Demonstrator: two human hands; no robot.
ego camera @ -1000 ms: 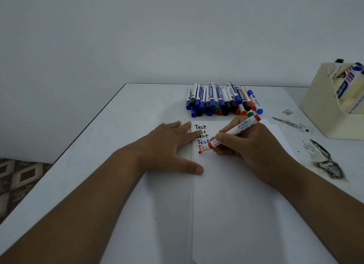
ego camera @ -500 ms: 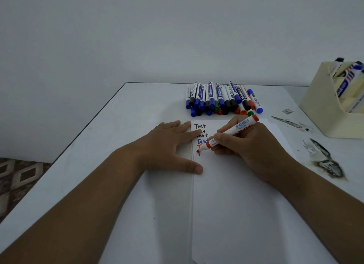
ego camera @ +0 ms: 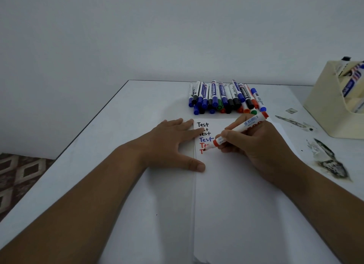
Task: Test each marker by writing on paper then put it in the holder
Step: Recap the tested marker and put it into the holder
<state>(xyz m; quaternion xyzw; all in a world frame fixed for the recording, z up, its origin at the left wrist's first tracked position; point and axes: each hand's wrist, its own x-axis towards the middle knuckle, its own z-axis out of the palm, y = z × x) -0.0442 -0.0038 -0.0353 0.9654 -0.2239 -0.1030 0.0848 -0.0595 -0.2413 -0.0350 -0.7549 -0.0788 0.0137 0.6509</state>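
right grip — pinching red marker | left grip — spread flat on paper

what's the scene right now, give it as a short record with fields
right hand: right hand grips a red marker, tip on the paper
left hand: left hand lies flat, pressing the paper's left edge
writing: black, blue and red "Test" lines; the lowest red line has just begun
untested: pile of markers beyond the paper
holder: cream holder at far right, some markers inside
surface: white table
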